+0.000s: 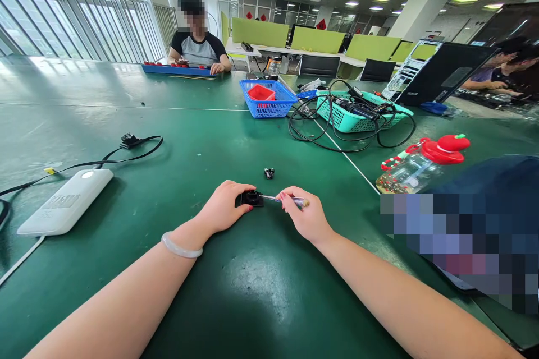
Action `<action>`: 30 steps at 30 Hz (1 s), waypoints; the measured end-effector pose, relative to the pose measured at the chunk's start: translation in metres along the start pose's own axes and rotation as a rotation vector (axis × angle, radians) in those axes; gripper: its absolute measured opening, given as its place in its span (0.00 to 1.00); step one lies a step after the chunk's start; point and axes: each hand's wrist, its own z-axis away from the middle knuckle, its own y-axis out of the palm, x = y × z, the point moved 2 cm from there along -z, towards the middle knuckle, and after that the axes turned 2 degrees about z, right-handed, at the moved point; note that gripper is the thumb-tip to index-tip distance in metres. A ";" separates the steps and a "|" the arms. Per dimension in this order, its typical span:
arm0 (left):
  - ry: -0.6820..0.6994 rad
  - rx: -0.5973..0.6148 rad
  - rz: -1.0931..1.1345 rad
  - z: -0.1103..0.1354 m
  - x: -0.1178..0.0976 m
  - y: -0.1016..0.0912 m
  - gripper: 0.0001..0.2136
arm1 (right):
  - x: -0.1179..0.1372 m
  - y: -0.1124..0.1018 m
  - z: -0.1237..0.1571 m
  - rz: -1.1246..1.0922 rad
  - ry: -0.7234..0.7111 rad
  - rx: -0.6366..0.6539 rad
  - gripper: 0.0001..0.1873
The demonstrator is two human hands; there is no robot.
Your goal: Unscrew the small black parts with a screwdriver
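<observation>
Black block-like part (pixel 253 199) is lying on the green bench (pixel 202 146), front & ctr. L hand (pixel 224 206) is pinching it b/w thumb & fingers; R hand (pixel 306 217) has its grip pinching a screwdriver (pixel 301 202) by the handle, shaft pointing L at the part's R edge; tip contact's too small to tell. Prob. best: R hand holding shaft in line & pressing lightly, L hand bracing firmly, fingertips sitting clear of the tip. Loose black piece (pixel 269 173) is lying just beyond; blue basket (pixel 269 110) & red-capped bottle (pixel 402 174) are standing farther off.
</observation>
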 end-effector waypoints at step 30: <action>-0.007 -0.005 -0.010 0.001 -0.001 0.000 0.21 | 0.016 0.001 0.005 0.147 -0.233 0.035 0.09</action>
